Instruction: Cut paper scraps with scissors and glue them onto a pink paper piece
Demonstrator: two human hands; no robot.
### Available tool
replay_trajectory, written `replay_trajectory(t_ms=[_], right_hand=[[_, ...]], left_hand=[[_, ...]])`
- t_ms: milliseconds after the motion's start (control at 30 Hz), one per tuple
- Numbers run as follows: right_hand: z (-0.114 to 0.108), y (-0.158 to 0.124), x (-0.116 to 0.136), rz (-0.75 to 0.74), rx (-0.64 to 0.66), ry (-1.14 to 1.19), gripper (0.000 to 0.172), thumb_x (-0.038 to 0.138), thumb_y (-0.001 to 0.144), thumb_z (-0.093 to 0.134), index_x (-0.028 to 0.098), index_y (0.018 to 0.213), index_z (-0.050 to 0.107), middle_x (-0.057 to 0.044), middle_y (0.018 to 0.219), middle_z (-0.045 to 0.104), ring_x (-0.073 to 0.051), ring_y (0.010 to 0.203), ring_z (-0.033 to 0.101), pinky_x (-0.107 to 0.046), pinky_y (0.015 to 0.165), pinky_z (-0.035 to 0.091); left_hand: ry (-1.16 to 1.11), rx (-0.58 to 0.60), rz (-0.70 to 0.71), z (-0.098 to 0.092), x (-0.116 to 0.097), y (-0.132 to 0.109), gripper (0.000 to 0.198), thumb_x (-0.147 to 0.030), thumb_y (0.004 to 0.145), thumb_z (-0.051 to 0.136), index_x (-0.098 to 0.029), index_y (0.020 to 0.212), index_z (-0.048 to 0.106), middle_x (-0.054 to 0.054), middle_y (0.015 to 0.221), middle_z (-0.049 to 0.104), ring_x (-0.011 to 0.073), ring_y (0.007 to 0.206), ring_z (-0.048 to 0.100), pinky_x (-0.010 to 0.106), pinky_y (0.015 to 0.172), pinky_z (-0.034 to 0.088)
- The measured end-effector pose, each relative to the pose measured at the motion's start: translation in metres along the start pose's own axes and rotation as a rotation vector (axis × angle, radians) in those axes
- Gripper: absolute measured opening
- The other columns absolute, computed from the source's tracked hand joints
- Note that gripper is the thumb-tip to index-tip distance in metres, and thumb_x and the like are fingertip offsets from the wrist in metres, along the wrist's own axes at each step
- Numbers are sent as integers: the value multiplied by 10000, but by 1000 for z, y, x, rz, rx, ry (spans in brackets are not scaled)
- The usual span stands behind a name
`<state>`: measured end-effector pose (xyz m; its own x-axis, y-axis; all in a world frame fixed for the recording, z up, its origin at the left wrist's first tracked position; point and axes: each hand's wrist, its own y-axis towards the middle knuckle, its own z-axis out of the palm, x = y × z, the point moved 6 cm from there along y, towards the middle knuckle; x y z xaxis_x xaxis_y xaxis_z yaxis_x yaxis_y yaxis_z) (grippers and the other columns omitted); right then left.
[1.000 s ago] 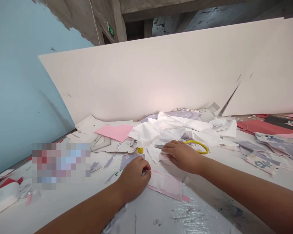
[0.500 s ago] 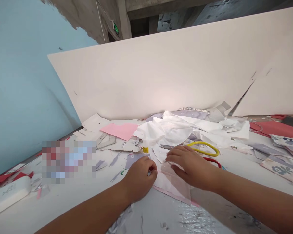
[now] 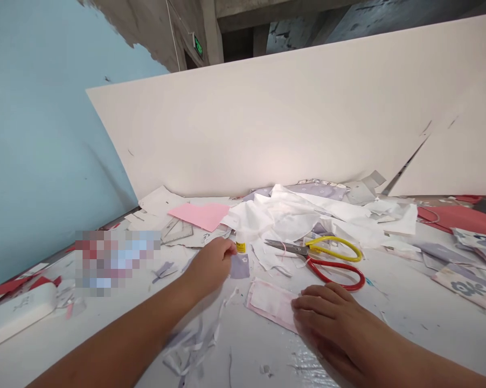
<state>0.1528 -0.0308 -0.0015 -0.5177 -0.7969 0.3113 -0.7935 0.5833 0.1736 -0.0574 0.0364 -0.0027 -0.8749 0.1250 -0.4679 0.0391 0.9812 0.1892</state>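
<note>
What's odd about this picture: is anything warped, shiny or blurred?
In the head view, the white board looks bowed, probably lens distortion; a glare sits on its middle; the table covering shines beside the right hand; a patch at left is pixelated.

red-and-yellow scissors [image 3: 313,257] | glue bottle [image 3: 240,247] | white board [image 3: 243,129] | pink paper [image 3: 198,216]

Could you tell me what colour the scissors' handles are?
The scissors have one yellow, one red handle, in the head view.
</note>
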Motion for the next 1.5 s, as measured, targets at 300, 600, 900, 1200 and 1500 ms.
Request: replay_trajectory(t_ms=[300, 600, 900, 1200, 1500], right_hand=[[3, -7, -9, -5, -33, 25, 214, 167, 832, 420, 238, 970, 566, -45, 1098, 595, -198, 993, 498, -356, 863, 389], [5, -9, -11, -52, -76, 19, 270, 175, 846, 413, 240, 1058, 568, -55, 1071, 621, -207, 1004, 506, -367, 869, 388], [0, -7, -8, -47, -76, 25, 279, 183, 841, 410, 245, 1053, 581, -57, 1076, 629, -222, 1029, 505, -384, 893, 367], [17, 4, -8, 70, 103, 10, 509, 328, 810, 462, 268, 1312, 397, -24, 1424, 344, -348, 1281, 245, -545, 993, 230], [22, 3, -12, 100, 160, 83, 535, 403, 818, 465, 312, 1336, 364, -38, 1431, 330, -389, 1284, 225, -630, 966, 198]], left_hand=[[185, 109, -53, 4, 19, 5, 255, -250, 713, 460, -266, 930, 594, 36, 999, 589, 224, 916, 539, 307, 721, 397], [322, 157, -126, -8, 26, 9, 183, -172, 700, 390, -232, 704, 563, 14, 736, 614, 187, 637, 570, 264, 515, 357], [496, 39, 85, -26, -21, -9, 406, -159, 782, 347, -194, 1145, 524, 101, 1167, 524, 273, 1083, 456, 415, 881, 362], [317, 326, 539, 36, -53, -74, 536, -396, 849, 398, -224, 1353, 331, 79, 1425, 314, 264, 1285, 312, 454, 1032, 302], [303, 379, 528, 33, -50, -72, 546, -536, 833, 364, -326, 1336, 340, 89, 1413, 308, 300, 1294, 274, 525, 1011, 278]])
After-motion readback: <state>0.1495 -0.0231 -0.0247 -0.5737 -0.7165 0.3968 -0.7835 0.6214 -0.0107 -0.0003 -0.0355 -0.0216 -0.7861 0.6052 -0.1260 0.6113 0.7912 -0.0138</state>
